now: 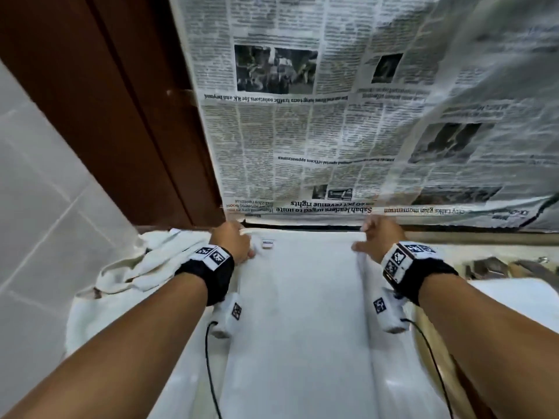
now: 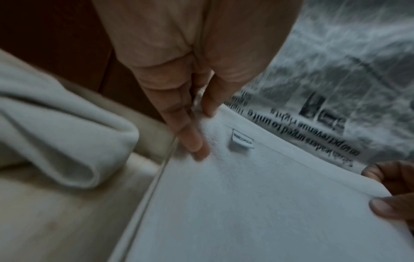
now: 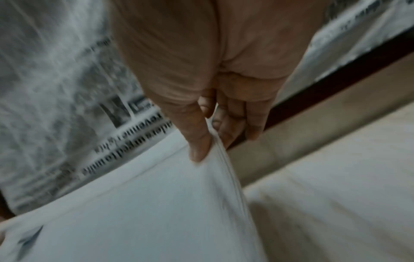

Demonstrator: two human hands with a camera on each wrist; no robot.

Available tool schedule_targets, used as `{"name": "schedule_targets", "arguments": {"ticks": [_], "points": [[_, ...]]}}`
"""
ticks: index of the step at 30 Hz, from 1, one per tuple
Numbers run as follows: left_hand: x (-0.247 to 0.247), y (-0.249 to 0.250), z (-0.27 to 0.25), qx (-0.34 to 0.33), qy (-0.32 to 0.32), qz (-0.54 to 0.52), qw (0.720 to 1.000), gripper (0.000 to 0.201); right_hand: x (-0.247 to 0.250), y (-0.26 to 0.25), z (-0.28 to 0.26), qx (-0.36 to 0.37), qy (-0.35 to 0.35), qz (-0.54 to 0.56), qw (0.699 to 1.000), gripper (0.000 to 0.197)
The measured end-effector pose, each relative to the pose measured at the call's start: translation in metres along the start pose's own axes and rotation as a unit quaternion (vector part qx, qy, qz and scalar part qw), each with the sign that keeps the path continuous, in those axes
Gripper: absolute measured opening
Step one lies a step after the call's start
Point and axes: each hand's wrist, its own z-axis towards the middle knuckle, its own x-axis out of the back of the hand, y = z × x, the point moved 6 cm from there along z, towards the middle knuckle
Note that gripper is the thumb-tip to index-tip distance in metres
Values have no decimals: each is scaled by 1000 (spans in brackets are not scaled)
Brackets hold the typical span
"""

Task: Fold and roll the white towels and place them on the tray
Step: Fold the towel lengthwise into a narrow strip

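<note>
A long white terry towel (image 1: 299,313) is lying flat as a folded strip, running from the near edge at six o'clock away to twelve. At its far corners both hands are working. The left hand (image 1: 233,241), at eleven o'clock, is pinching the corner between thumb and straight fingers (image 2: 190,140), just beside a small white sewn-in label (image 1: 267,244). The right hand (image 1: 376,237), at one o'clock, is gripping the stacked edge layers with its thumb on top and fingers curled under. To do this well, both corners probably want pulling taut and square, edges aligned, before rolling tightly. A crumpled off-white towel heap (image 1: 127,267) is lying at nine o'clock. The tray may be the dark shape (image 1: 496,269) at three o'clock; blur hides it. Beyond, newspaper sheets (image 1: 317,116) are hanging.
</note>
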Motion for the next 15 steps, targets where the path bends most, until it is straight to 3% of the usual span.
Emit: {"name": "schedule_targets", "arguments": {"ticks": [2,5,7,9,11,12,15], "points": [[-14,-20,17,19,16,-52,998,2,-10,8,11,-9,57,32,998,22],[-26,-30,17,-54,60,-18,997,24,-36,3,-3,46,76,-90,992,20],[-45,-25,-7,-147,-2,30,989,37,-65,-4,-33,139,27,-131,981,27],[-74,-35,-34,-198,-149,133,960,52,-100,-1,-64,223,-95,-151,958,36],[-88,-70,-49,-157,-235,263,922,64,-125,25,-82,205,-217,-229,927,54],[-84,-89,-51,-117,-225,309,917,68,-126,42,-85,164,-228,-272,921,60],[-60,-119,-68,-18,-139,325,935,74,-102,65,-101,54,-149,-340,927,68]]}}
